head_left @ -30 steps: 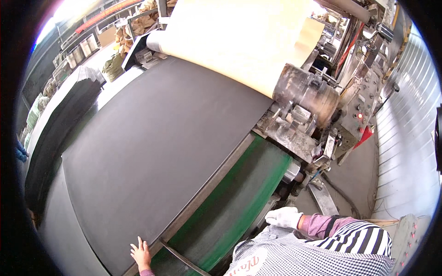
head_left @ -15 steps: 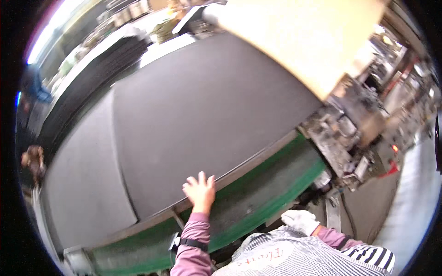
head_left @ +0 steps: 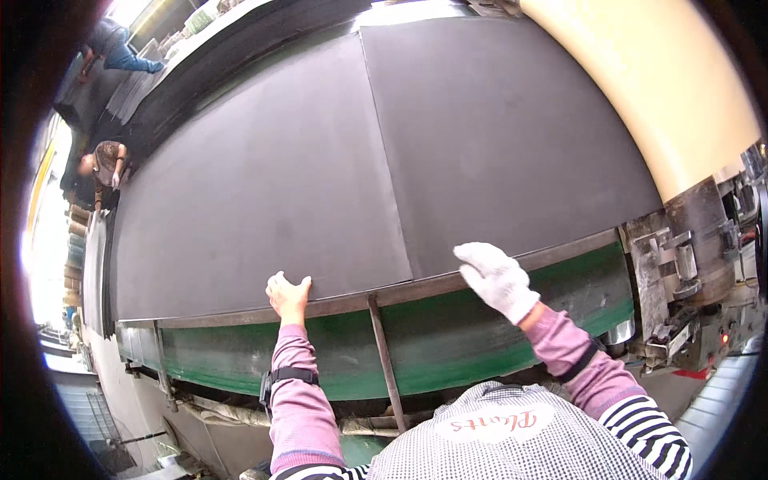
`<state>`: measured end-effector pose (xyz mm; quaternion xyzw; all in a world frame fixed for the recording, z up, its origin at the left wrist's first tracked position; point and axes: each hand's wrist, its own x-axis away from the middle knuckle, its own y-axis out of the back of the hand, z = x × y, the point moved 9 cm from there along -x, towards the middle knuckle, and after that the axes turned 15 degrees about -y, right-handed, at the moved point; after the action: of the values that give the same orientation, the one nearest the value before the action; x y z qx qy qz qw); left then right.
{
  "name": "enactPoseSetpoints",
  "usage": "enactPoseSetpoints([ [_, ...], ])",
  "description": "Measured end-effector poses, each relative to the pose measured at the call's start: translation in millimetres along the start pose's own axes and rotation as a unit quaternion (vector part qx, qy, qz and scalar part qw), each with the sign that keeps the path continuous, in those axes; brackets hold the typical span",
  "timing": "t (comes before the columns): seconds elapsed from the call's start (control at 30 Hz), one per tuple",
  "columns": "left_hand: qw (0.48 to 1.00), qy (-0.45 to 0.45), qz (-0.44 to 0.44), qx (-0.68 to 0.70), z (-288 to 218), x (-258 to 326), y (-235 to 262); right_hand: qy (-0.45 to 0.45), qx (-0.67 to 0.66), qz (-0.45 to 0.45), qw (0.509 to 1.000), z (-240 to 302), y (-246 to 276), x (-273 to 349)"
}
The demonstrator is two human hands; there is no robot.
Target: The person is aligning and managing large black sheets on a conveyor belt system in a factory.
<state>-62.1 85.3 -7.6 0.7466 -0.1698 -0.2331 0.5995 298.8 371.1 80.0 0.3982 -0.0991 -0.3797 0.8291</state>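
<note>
Matte black sheets; bare left hand, gloved right hand spread flat on edges.

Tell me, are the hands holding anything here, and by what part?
Nothing is clearly gripped. The bare left hand rests at the near edge of the left dark sheet; the gloved right hand lies open by the right dark sheet's near edge.
</note>
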Motion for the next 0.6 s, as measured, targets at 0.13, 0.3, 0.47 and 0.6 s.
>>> enactPoseSetpoints([
  [0.13, 0.994, -0.099, -0.025, 0.039, -1.5, -8.0, -11.7, -0.222, 0.04, 0.069, 0.972, -14.7, -54.9, -49.1],
  [0.3, 0.999, -0.026, -0.039, -0.026, 107.5, -27.9, 8.0, -0.277, 0.119, 0.055, 0.952, -63.4, -23.6, -47.6],
  [0.47, 0.996, -0.079, 0.028, 0.02, 141.2, -28.2, 4.4, -0.277, 0.16, -0.002, 0.948, -123.5, 32.6, -45.7],
  [0.6, 0.979, -0.161, 0.063, 0.108, 73.6, -11.5, -8.9, -0.341, 0.124, -0.028, 0.932, -183.9, 83.2, -41.2],
])
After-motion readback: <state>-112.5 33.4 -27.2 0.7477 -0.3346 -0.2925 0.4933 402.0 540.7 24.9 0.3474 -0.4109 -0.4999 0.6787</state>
